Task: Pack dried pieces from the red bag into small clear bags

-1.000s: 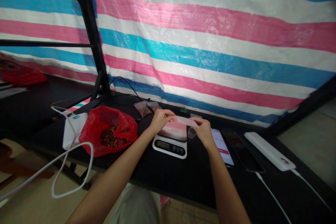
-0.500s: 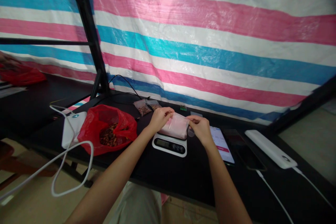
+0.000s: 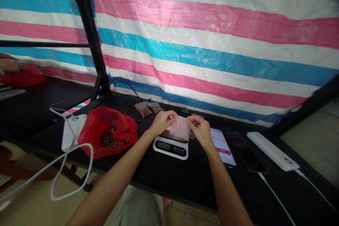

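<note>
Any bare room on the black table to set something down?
The table is bare between the forearms, in front of the scale; also from the right forearm to the dark phone's white cable. Crowded: at the scale, where left hand and right hand hold a plastic bag, and around the lit phone and power bank.

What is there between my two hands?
In the head view, a plastic bag is between the left hand and right hand, both holding it over the scale.
</note>
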The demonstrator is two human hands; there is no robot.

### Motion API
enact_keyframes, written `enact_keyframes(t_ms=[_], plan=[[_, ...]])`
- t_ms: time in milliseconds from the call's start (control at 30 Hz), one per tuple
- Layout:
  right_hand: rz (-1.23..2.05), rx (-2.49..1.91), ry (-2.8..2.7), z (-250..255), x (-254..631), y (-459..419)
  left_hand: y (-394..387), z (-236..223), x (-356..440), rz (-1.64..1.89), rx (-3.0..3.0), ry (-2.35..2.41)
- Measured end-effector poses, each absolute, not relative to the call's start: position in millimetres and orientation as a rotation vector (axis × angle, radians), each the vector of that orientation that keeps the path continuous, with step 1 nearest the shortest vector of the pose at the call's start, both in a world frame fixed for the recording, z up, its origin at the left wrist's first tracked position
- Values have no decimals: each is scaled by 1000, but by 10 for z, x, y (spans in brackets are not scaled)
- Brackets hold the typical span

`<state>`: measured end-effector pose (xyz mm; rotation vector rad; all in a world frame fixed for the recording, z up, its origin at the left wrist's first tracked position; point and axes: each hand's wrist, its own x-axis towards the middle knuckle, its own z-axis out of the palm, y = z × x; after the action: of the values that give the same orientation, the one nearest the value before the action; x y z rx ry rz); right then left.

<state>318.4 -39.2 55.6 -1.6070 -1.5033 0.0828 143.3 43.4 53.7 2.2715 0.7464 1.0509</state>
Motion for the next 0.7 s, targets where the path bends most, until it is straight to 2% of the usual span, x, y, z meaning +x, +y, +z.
enact_keyframes(t_ms=[200, 700], plan=[[53, -1541, -1526, 561, 3187, -375, 427, 512, 1440, 983, 2195, 615], [1, -1567, -1664, 568, 3155, -378, 417, 486, 1462, 1035, 2230, 636]])
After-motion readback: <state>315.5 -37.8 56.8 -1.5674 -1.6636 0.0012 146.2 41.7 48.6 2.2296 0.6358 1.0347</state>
